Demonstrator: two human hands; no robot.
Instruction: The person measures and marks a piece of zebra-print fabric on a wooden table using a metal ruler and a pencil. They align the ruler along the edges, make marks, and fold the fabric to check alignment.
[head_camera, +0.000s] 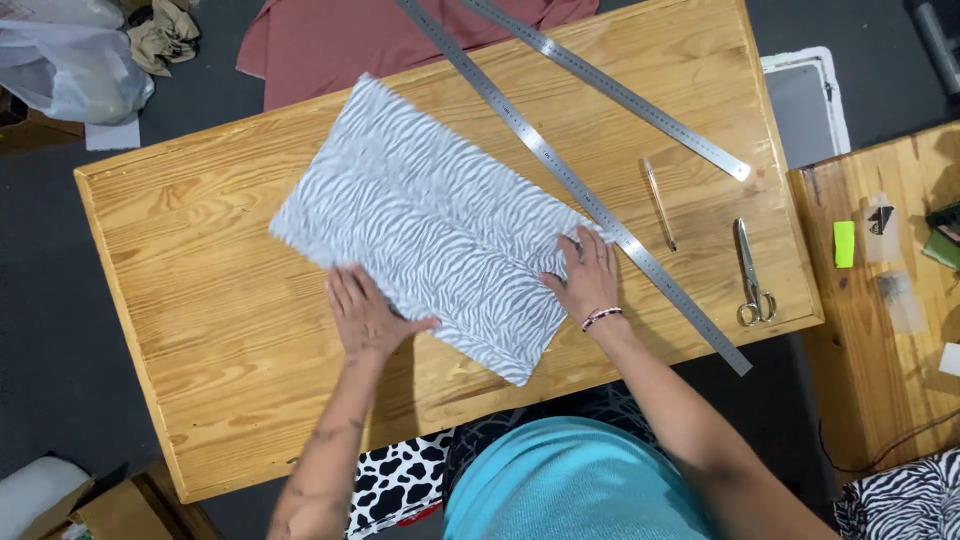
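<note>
Wooden surface (210, 300) fills most of the view, light pine with a raised edge, so loose tools stay put on it

Zebra-print fabric (430, 215) lies folded flat mid-surface, skewed diagonally, long edges roughly parallel to the rulers – likely squared against them

Two long steel rulers: the nearer ruler (580, 190) runs diagonally along the fabric's right edge, touching or just beside it, acting as a straight reference; the second ruler (620, 95) sits further back, well apart from the cloth, parked

Left hand (362, 315) is flat, palm down, fingers spread on the fabric's near-left edge, half on wood – no grip, just pressing the fold down

Right hand (588, 278) is also open and flat, fingers splayed at the fabric's right corner next to the nearer ruler, pinning that corner; beaded bracelet (602, 318) on the wrist

Neither hand clasps anything, both work as weights

Scissors (752, 275) lie closed to the right, handles toward the person, within reach of the right hand

Pen (658, 203) sits between the nearer ruler and the scissors, untouched

Pink cloth (330, 45) hangs off the far edge, out of the way
</note>
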